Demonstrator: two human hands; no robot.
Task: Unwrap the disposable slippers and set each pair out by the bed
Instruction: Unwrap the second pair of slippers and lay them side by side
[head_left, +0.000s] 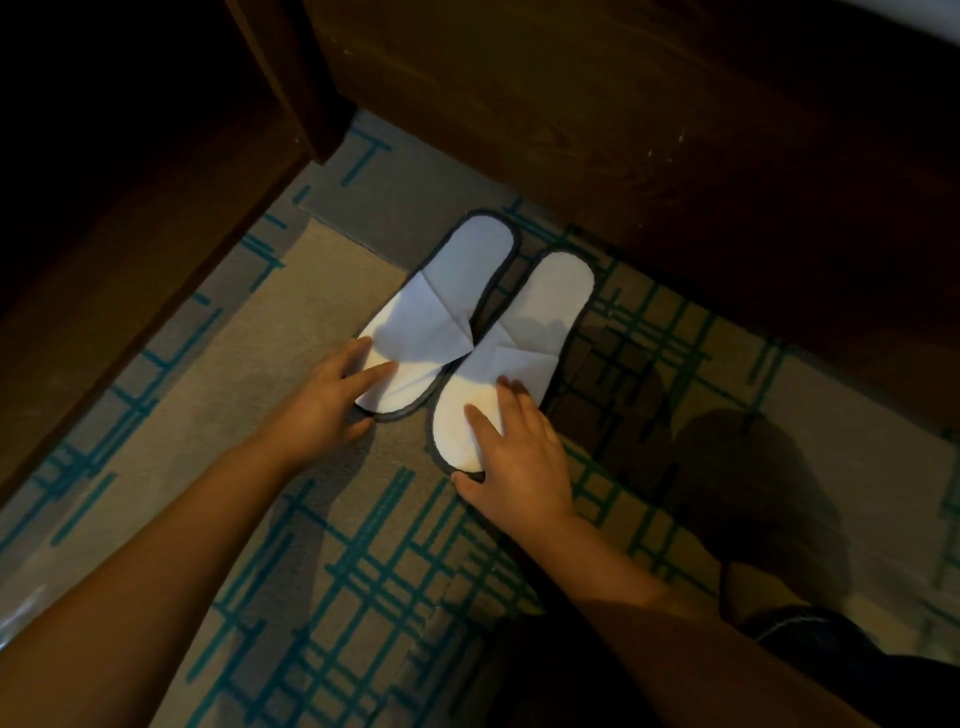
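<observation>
Two white disposable slippers with dark edging lie flat on the carpet, side by side and unwrapped. The left slipper (447, 306) angles toward the upper right; the right slipper (524, 332) lies just beside it, their straps touching in the middle. My left hand (332, 400) rests with spread fingers on the lower edge of the left slipper. My right hand (514, 457) lies flat on the heel end of the right slipper, thumb at its rim. Neither hand grips anything.
A dark wooden bed frame (675, 156) runs along the top and right. A dark wooden cabinet (156, 156) stands at the left. The carpet (363, 571) is beige and grey with teal lines. A clear plastic wrapper (21, 613) lies at the left edge.
</observation>
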